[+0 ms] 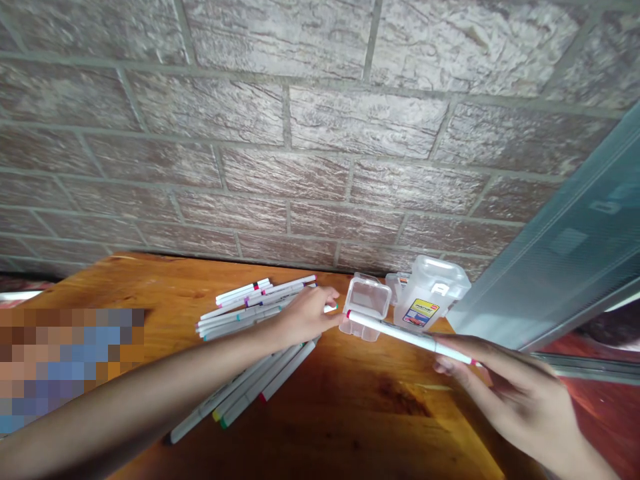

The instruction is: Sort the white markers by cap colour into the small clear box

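Note:
My right hand point(505, 387) pinches a white marker with red caps point(400, 333) at one end, and its far tip points left toward the open clear plastic case point(425, 290). My left hand point(307, 313) reaches across a pile of white markers point(250, 307) and closes its fingers on one of them, whose green-tipped end point(331, 308) sticks out beside the case's open lid point(367, 303). More markers point(250, 390) lie under my left forearm.
The wooden table point(350, 413) ends at a brick wall point(300, 133) behind. A grey-green panel point(565, 253) leans at the right. A blurred patch point(70, 360) sits at the left edge of the table.

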### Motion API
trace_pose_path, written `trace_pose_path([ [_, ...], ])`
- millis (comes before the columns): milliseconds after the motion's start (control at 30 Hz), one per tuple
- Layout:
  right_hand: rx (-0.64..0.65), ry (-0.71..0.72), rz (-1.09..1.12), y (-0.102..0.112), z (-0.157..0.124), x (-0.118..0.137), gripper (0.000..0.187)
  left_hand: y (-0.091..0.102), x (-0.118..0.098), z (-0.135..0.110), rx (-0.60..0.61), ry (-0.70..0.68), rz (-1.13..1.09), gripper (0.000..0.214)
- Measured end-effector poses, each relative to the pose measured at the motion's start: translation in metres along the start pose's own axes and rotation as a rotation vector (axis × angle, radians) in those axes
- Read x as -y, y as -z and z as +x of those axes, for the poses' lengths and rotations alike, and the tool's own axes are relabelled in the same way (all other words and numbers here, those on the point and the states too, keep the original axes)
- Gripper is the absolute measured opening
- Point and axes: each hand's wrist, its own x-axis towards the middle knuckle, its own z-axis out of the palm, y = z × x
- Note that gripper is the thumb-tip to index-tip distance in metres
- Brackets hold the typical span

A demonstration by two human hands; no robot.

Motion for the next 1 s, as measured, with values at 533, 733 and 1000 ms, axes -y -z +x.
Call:
trace_pose_path([
  [533, -0.060, -0.273, -0.096, 0.003, -0.038, -0.012, 0.023, -0.006, -0.005, 0.006, 0.068, 0.063, 0.081, 0.039],
  [733, -0.080, -0.266, -0.093, 0.003, -0.034, -0.007, 0.024, -0.011, -0.008, 0.007, 0.059, 0.019, 0.115, 0.039],
  [1000, -0.137, -0.244, -0.043, -0.009, -0.024, -0.001, 0.022, -0.014, -0.015, 0.003, 0.070, -0.021, 0.148, 0.010],
])
